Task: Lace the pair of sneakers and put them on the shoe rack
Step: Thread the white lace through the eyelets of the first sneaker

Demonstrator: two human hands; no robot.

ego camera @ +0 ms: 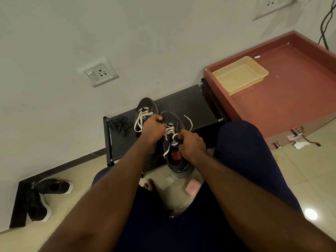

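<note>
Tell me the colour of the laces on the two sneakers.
The laces are white, clearest in the head view.

Two sneakers (147, 106) (179, 166), two black shoes (56, 187) (39, 210), one shoe rack (190, 106), one yellow tray (240, 75), two wall sockets (98, 72) (271, 2)

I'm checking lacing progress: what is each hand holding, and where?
The left hand grips the white lace of the nearer sneaker toward its toe; the right hand pinches the lace beside the tongue.
</note>
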